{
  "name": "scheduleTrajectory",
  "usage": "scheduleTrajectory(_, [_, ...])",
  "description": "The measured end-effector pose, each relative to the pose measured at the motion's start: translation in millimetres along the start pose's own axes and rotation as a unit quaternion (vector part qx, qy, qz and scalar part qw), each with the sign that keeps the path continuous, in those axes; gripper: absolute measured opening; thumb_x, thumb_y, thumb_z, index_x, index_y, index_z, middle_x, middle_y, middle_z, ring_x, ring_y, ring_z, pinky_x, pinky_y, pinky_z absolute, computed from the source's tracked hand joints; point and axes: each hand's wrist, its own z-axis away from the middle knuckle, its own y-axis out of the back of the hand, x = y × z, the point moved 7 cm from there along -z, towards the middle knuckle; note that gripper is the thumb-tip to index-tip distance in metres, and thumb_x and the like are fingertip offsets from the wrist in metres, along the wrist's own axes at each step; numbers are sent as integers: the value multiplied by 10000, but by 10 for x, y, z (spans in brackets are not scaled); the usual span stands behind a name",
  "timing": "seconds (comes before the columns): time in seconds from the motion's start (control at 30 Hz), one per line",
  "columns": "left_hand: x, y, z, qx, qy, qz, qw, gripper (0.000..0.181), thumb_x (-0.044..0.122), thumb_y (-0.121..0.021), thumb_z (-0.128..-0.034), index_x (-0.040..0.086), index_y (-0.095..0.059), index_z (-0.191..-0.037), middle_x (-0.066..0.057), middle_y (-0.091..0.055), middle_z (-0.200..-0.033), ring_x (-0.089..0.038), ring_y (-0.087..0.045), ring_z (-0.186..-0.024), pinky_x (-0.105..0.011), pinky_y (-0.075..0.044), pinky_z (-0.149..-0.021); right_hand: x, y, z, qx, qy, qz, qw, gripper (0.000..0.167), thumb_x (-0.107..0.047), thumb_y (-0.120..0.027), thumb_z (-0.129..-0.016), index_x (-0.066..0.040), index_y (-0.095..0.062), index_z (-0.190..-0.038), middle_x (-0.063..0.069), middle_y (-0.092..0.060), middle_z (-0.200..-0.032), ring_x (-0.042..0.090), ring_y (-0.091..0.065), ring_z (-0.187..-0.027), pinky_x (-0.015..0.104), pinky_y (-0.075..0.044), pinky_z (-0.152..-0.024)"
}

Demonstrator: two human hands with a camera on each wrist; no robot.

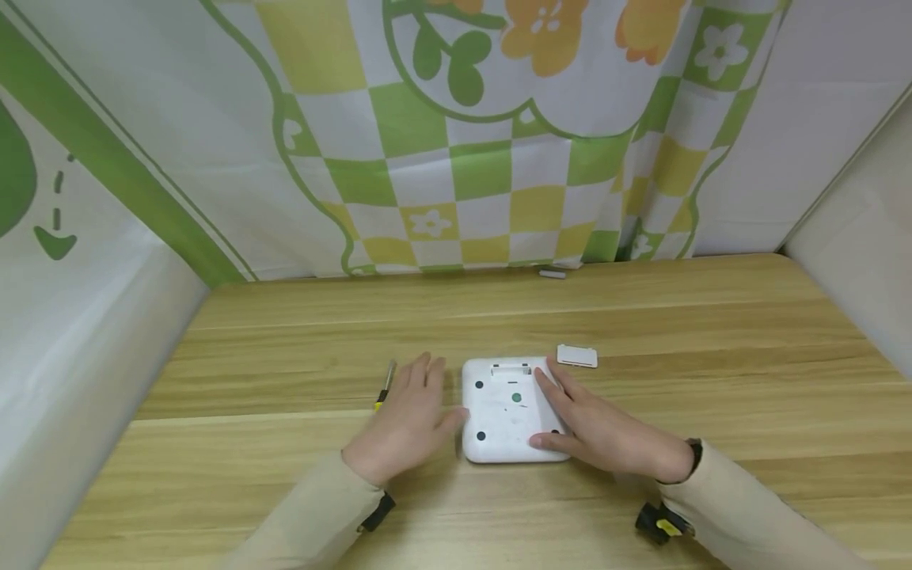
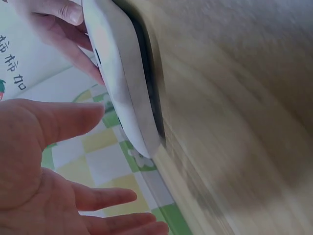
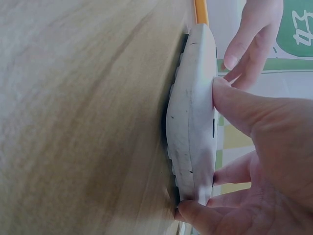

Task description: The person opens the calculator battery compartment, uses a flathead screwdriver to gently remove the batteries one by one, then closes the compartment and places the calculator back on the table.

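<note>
A white calculator [image 1: 507,419] lies face down on the table, its battery compartment [image 1: 511,370] uncovered at the far edge. Rows of keys show along its underside in the right wrist view. My right hand [image 1: 594,427] holds its right side, with the thumb [image 3: 225,95] on the upturned back and a fingertip at the far corner. On the left, my left hand [image 1: 409,423] hovers with fingers spread, holding nothing, its thumb [image 2: 78,120] close to the calculator's left edge. A screwdriver [image 1: 385,385] lies beside the left hand, its handle partly hidden by it.
A small white battery cover [image 1: 577,356] lies beyond the calculator to the right. Near the back edge of the wooden table [image 1: 285,348] is a small grey piece [image 1: 552,274]. A checkered curtain [image 1: 477,182] hangs behind the table.
</note>
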Motion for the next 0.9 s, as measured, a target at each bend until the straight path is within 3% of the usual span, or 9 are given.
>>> scheduleTrajectory(0.17, [117,-64,-20,-101,-204,210,9995,771,358,-647,-905,-75,-304,-1443,-325,-252,-1498,-467,-282,-1377,-565,-298,-1096,1,4,5,5,3,25,10000,815,-421,-587,-926,48,-229,-1488,317,-115,-1545,443,-316,-1364,522,-366,-1051])
scheduleTrajectory(0.33, [218,-144,-14,-338,-480,411,9974,865,427,-677,-868,-53,-278,-1467,-305,-213,-1523,-447,-279,-1384,-531,-322,-1095,-17,12,-1,15,88,61,9999,807,-414,-587,-929,57,-237,-1483,329,-131,-1537,450,-330,-1354,525,-377,-1041])
scheduleTrajectory(0.57, [280,-276,-25,-748,-442,580,9945,1005,513,-717,-802,6,-213,-1509,-269,-92,-1569,-418,-235,-1410,-514,-330,-1094,3,-7,-21,-143,-93,11,9999,813,-414,-591,-928,30,-218,-1497,297,-109,-1556,432,-333,-1360,516,-386,-1040])
scheduleTrajectory(0.9, [291,-304,-37,-701,-412,610,9948,983,490,-749,-779,-8,-278,-1483,-304,-123,-1548,-454,-281,-1380,-536,-363,-1063,18,-1,-32,-298,-235,-5,9993,823,-449,-577,-926,8,-214,-1506,278,-112,-1564,418,-361,-1351,509,-410,-1021])
